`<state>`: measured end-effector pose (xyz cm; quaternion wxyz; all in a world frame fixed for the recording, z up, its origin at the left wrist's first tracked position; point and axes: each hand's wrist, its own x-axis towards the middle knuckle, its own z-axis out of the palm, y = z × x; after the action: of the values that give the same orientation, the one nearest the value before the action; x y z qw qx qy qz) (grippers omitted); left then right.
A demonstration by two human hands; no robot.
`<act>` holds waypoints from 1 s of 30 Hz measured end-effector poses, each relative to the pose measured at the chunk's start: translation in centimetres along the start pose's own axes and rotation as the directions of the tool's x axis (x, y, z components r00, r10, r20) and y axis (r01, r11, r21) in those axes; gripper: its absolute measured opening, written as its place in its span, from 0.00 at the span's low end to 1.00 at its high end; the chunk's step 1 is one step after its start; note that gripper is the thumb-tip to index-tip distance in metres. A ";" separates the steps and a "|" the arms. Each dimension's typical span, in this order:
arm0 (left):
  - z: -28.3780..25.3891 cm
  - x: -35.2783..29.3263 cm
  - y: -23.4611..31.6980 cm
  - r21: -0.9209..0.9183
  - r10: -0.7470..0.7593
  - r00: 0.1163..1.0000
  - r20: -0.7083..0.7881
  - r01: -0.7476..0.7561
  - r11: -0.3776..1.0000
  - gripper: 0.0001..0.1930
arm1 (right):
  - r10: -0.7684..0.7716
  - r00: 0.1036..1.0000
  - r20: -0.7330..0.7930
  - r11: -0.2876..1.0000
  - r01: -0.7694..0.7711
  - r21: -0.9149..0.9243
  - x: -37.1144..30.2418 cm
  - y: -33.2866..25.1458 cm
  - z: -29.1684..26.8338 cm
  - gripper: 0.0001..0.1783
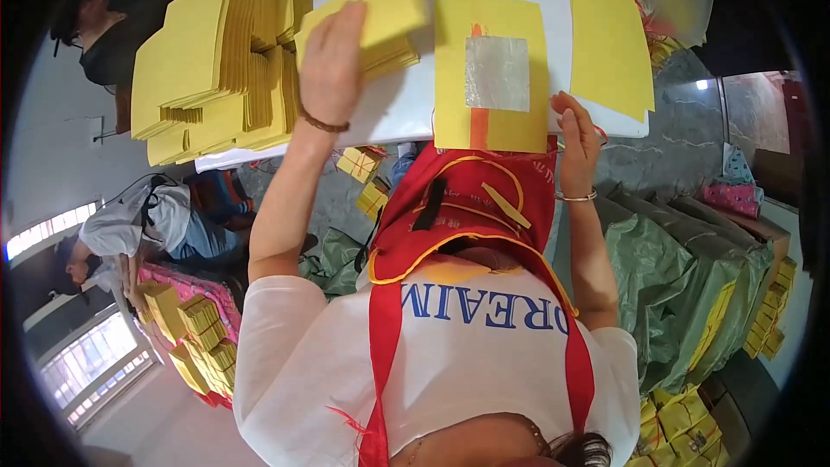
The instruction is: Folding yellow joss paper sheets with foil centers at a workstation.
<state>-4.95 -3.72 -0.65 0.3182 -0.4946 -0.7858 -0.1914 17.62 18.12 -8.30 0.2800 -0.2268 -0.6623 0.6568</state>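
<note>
A yellow paper sheet (449,69), like joss paper, lies at the table's near edge. It bears a silver foil square (497,74) and an orange stripe. Just off its right edge is my right hand (579,143), fingers loosely bent and apart, with nothing in it. My left hand (332,69) is closed on a motion-blurred yellow paper piece (387,2), tilted over a low yellow stack (391,55). Whether it is one sheet or several I cannot tell. To the left of this hand stand tall piles of folded yellow paper (186,43).
More yellow sheets (609,60) lie at the white table's (398,105) right end. A person in black (130,22) reaches in at far left; another in white (143,216) bends over yellow bundles (207,333). Green sacks (648,268) and bundled yellow packs (683,424) stand at my right.
</note>
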 end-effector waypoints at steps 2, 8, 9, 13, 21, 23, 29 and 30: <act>1.5 -2.5 -3.1 0.084 -0.038 0.999 0.027 0.036 0.996 0.27 | 0.003 0.999 0.044 0.999 -0.001 -0.052 0.1 0.3 -0.1 0.14; 5.2 -7.6 -4.2 0.061 -0.086 0.945 0.314 0.071 0.996 0.25 | 0.034 0.996 0.085 0.994 -0.025 -0.103 0.1 2.0 0.1 0.12; 5.2 -7.4 -4.3 0.070 -0.108 0.926 0.363 0.088 0.994 0.25 | 0.029 0.996 0.084 0.996 -0.022 -0.090 0.2 2.1 0.0 0.11; 4.5 -7.1 -4.8 -0.099 -0.140 0.880 0.454 0.206 0.973 0.26 | 0.049 0.995 0.088 0.993 -0.040 -0.109 0.3 2.2 -0.1 0.11; 5.5 -8.2 -1.2 0.161 -0.190 0.903 0.386 0.137 0.977 0.30 | 0.038 0.995 0.097 0.987 -0.023 -0.156 0.2 1.7 0.2 0.11; 5.6 -8.1 -1.3 0.180 -0.189 0.898 0.397 0.125 0.976 0.30 | -0.001 0.994 0.109 0.979 0.023 -0.204 0.3 1.2 0.3 0.11; 4.2 -7.0 -2.1 0.106 -0.159 0.893 0.421 0.126 0.986 0.30 | -0.185 0.969 0.163 0.890 0.235 -0.390 0.7 0.3 -0.2 0.11; 4.1 -6.7 -2.2 0.104 -0.158 0.894 0.420 0.125 0.987 0.30 | -0.287 0.937 0.198 0.804 0.348 -0.483 0.8 0.3 -0.3 0.11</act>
<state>-6.09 -6.54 -8.25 0.1419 -0.4539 -0.8768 -0.0716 17.21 18.94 -8.52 0.2771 -0.1406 -0.8559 0.4133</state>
